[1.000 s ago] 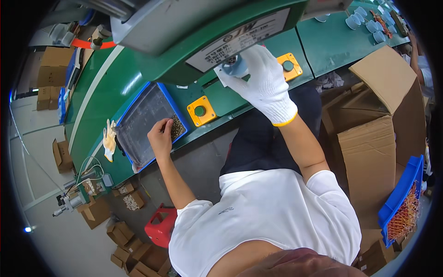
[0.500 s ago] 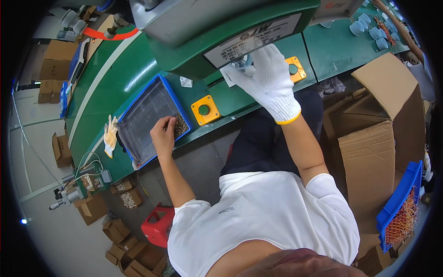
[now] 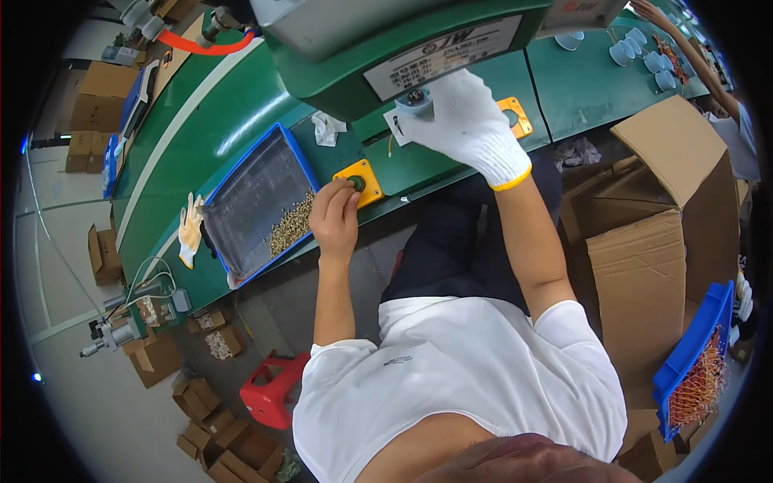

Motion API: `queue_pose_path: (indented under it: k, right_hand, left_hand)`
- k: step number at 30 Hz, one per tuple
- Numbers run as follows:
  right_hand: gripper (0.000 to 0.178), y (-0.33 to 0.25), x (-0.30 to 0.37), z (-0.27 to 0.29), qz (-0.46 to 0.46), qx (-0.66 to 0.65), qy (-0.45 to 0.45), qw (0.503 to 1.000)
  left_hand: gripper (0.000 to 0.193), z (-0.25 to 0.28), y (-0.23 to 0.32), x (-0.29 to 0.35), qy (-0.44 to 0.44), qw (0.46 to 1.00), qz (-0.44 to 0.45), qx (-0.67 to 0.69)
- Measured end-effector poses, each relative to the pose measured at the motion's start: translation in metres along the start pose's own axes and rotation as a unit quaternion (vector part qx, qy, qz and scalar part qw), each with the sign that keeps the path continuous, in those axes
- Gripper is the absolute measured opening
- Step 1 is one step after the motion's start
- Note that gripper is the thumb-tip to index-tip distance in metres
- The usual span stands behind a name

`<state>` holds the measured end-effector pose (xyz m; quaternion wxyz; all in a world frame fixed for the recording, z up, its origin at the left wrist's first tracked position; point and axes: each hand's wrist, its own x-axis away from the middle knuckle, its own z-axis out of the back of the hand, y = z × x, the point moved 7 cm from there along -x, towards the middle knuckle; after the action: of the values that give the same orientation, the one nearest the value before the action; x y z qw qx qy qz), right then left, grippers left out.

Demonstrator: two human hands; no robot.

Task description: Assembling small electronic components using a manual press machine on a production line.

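Pressing down with your bare left hand [image 3: 336, 219], you rest your fingertips on the green button [image 3: 355, 182] of the yellow switch box [image 3: 360, 183] at the front edge of the green bench [image 3: 233, 121]; the fingers are curled loosely and grasp nothing. Your right hand [image 3: 463, 121], in a white knit glove, closes its fingers around a small grey round part [image 3: 416, 100] held directly beneath the green press head [image 3: 386, 48]. A second yellow switch box [image 3: 515, 117] lies just behind that hand. To the left of your left hand sits a blue tray [image 3: 250, 205] with a heap of small brass pieces [image 3: 290, 225] in its near corner. A spare white glove [image 3: 190, 229] lies beside the tray. Open cardboard boxes [image 3: 652, 241] stand at your right.
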<state>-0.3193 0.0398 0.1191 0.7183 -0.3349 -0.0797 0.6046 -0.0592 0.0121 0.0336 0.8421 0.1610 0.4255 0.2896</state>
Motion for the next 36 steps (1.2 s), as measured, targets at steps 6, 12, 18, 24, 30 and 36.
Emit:
queue_pose_path:
  k: [6,12,18,24,30,36]
  right_hand:
    - [0.028,0.068,0.078,0.034,0.018,-0.081,0.331,0.940]
    - [0.014,0.078,0.085,0.033,0.050,0.067,0.284,0.955]
    - [0.010,0.088,0.095,0.032,0.096,0.017,0.337,0.936]
    - [0.018,0.116,0.094,0.029,-0.034,-0.073,0.336,0.938]
    - [0.025,0.099,0.091,0.024,0.059,-0.028,0.287,0.956]
    - [0.024,0.106,0.093,0.022,0.052,-0.042,0.286,0.956]
  left_hand:
    - [0.006,-0.005,0.006,-0.001,0.003,0.998,-0.056,-0.039]
    - [0.009,-0.007,0.013,-0.007,-0.021,0.984,-0.078,-0.158]
    - [0.008,-0.010,0.020,-0.007,-0.012,0.983,-0.087,-0.159]
    - [0.014,-0.010,-0.003,-0.030,-0.005,0.996,0.071,-0.047]
    - [0.017,-0.030,0.010,-0.043,0.015,0.993,0.102,0.065]
    - [0.011,-0.037,-0.013,-0.039,0.012,0.967,0.223,0.124]
